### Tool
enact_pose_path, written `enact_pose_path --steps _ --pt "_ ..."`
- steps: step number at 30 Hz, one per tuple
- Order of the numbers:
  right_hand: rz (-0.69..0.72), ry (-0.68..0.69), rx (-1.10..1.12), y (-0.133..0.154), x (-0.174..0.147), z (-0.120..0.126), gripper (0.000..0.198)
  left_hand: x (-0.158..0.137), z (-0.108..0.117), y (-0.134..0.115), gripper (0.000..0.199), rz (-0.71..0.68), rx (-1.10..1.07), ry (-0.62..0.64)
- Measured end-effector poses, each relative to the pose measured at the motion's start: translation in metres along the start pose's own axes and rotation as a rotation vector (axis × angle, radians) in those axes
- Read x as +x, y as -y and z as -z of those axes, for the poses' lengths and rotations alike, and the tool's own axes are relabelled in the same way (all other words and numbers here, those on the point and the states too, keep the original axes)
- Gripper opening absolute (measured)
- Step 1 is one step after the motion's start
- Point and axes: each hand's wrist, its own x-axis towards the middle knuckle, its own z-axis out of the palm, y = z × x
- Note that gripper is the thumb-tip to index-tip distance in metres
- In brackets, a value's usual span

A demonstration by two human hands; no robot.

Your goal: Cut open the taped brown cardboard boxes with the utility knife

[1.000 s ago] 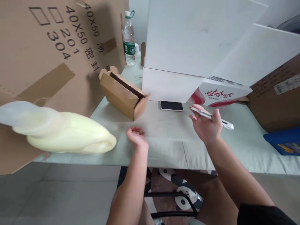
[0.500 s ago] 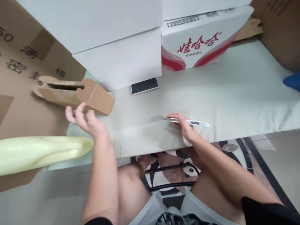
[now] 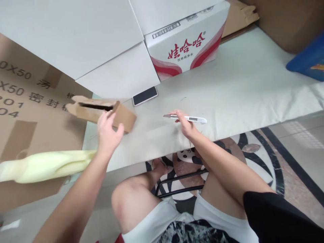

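My left hand [image 3: 108, 131] is at the small open cardboard box [image 3: 126, 116]. Its fingers hook over the box's near wall, and the thumb lies by the front face; the exact contact is partly hidden. A dark gap shows between the box's raised flaps. In my right hand [image 3: 186, 125] is a white utility knife [image 3: 199, 119], held by the handle with its blade pointing left. That hand is just above the pale cloth-covered table [image 3: 162, 135]. Behind, a smartphone [image 3: 145, 96] with a dark screen lies against a white carton.
White cartons [image 3: 118, 71] and a red-and-white water carton [image 3: 187, 50] line the back. A large printed cardboard box [image 3: 20, 135] stands at left, beside a pale yellow-green object [image 3: 50, 165]. At right is a blue container [image 3: 307, 60].
My left hand has reached the small cardboard box, which has shifted right, closer to the phone. My right hand still holds the utility knife. The view has turned somewhat.
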Motion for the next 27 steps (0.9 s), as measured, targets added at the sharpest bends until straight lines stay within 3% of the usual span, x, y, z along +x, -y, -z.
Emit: enact_pose_path --steps 4,7,11,15,19,23,27 --pt "0.013 -0.080 0.087 0.014 0.000 0.010 0.085 -0.036 0.005 -0.038 0.054 -0.385 -0.018 0.285" --pt "0.101 -0.156 0.127 0.029 -0.004 0.021 0.079 -0.056 0.014 -0.061 0.053 -0.477 -0.070 0.377" --pt "0.236 -0.156 0.086 0.044 -0.014 0.035 0.075 -0.074 0.031 -0.076 0.056 -0.560 -0.053 0.353" --pt "0.451 -0.073 0.140 0.048 -0.022 0.042 0.071 -0.091 0.041 -0.071 0.055 -0.826 -0.015 0.339" --pt "0.605 0.041 0.221 0.059 -0.034 0.037 0.064 -0.102 0.040 -0.065 0.035 -1.076 -0.051 0.386" --pt "0.750 0.332 0.069 0.083 -0.049 0.020 0.071 -0.106 0.031 -0.072 0.030 -1.086 -0.131 0.309" --pt "0.699 0.450 -0.231 0.096 -0.057 0.008 0.076 -0.116 0.005 -0.080 0.035 -1.017 -0.228 0.145"
